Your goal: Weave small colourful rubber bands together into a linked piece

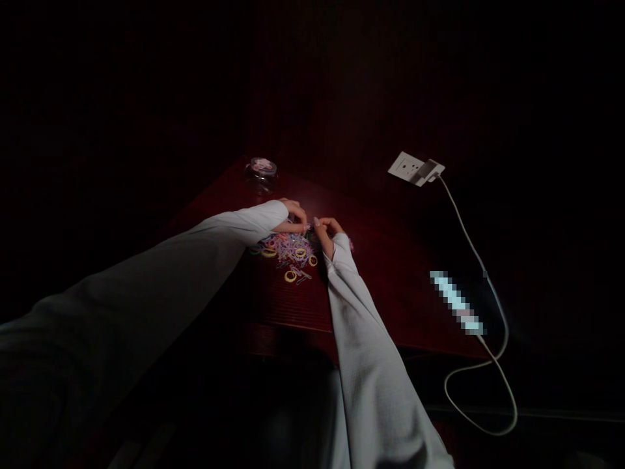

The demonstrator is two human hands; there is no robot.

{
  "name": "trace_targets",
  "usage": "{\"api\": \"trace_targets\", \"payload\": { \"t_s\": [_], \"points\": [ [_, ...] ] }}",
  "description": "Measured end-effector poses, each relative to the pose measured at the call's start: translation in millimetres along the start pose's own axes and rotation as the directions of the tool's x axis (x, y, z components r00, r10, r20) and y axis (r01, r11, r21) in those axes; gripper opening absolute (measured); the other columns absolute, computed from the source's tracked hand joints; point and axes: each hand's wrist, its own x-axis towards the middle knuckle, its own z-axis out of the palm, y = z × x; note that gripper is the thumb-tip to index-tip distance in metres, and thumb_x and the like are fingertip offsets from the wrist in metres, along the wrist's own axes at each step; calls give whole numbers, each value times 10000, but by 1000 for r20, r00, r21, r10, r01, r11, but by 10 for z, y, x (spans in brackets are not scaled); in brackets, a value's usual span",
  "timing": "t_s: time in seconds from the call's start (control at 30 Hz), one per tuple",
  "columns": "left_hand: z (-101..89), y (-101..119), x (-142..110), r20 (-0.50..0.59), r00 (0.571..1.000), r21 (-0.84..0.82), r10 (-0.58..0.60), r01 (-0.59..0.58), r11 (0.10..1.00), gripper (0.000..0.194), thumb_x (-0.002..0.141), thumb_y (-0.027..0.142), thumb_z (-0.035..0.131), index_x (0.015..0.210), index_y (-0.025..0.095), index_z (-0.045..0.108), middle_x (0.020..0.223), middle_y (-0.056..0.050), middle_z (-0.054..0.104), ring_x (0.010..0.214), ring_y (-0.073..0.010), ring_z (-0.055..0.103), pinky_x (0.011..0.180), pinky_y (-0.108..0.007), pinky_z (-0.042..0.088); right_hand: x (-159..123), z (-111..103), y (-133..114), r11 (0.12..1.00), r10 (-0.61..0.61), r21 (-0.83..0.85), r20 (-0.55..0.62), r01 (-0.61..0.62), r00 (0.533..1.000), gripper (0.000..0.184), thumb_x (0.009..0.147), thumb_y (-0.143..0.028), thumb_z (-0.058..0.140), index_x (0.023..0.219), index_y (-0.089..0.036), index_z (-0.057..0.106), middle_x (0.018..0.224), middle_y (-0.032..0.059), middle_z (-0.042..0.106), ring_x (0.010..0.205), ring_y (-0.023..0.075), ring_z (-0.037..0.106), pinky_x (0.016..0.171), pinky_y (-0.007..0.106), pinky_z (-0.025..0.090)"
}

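Note:
A heap of small coloured rubber bands (288, 249), pink, purple and yellow, lies on a dark red wooden table (375, 286). My left hand (294, 213) reaches over the far side of the heap with its fingers pinched together. My right hand (328, 229) is close beside it, fingers curled toward the left hand. The two hands meet over the bands, and what they pinch is too small and dark to make out. Both arms wear long pale sleeves.
A small clear glass jar (262, 172) with pink contents stands at the table's far corner. A white wall socket (406, 167) holds a charger (430, 170), whose white cable (498, 365) runs down to a lit phone (456, 303) at the table's right edge. The surroundings are dark.

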Motion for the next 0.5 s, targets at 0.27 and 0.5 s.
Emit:
{"api": "trace_targets", "payload": {
  "t_s": [0.27, 0.5],
  "points": [
    [10, -2, -18, -16, 999, 9, 33, -33, 999, 307, 977, 464, 732, 789, 250, 849, 814, -48, 780, 870, -201, 639, 877, -312, 474, -43, -28, -129, 997, 32, 63, 19, -33, 999, 626, 848, -887, 623, 743, -273, 564, 719, -12, 582, 703, 169, 531, 669, 307, 448],
    [4, 4, -11, -16, 1000, -15, -11, 11, 1000, 331, 1011, 411, 663, 796, 255, 860, 827, -53, 792, 887, -208, 646, 902, -320, 478, -39, 11, -108, 997, 31, 69, -16, -30, 999, 642, 891, -905, 560, 745, -282, 521, 691, -16, 543, 686, 175, 503, 653, 313, 440]
  ]
}}
